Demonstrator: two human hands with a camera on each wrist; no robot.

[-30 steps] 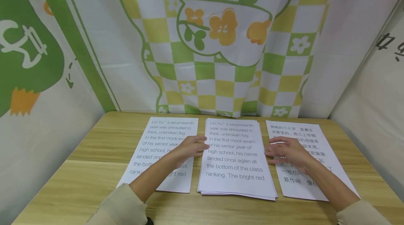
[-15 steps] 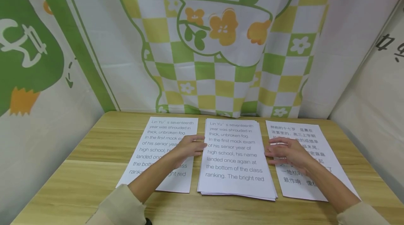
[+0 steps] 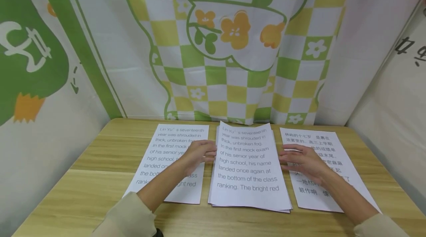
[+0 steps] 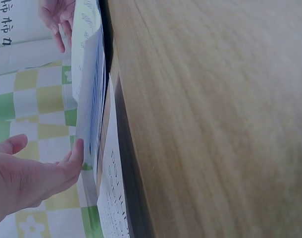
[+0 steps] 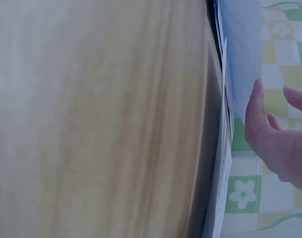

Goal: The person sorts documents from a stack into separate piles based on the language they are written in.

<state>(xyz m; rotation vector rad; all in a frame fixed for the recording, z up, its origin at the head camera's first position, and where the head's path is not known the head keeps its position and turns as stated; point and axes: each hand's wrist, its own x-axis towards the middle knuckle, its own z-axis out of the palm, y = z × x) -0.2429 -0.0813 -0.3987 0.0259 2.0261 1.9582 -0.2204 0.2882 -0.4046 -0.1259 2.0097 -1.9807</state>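
1. White paper, three lots: middle stack (image 3: 249,181) (English print, layer edges showing, sheet count not readable), English-text sheet (image 3: 166,153) left of it, Chinese-text sheet (image 3: 327,146) right of it. All lie on one wood-grain table (image 3: 90,178).
2. Top sheet (image 3: 244,161) of the middle stack: upper corners raised, upper edge dipping between them.
3. Hands, two. Left hand (image 3: 198,153): at the stack's left edge, above the English-text sheet; fingers nearly straight, fingertips against the top sheet's edge, no grip.
4. Right hand (image 3: 306,161): at the stack's right edge, above the Chinese-text sheet; fingers extended and spread, a fingertip against the top sheet, no grip.
5. Left wrist view only: gap between top sheet and layers below. Both wrist views: thumb apart from the paper. Head view only: full text lines.
6. Checked curtain (image 3: 233,76), one, behind the stack.
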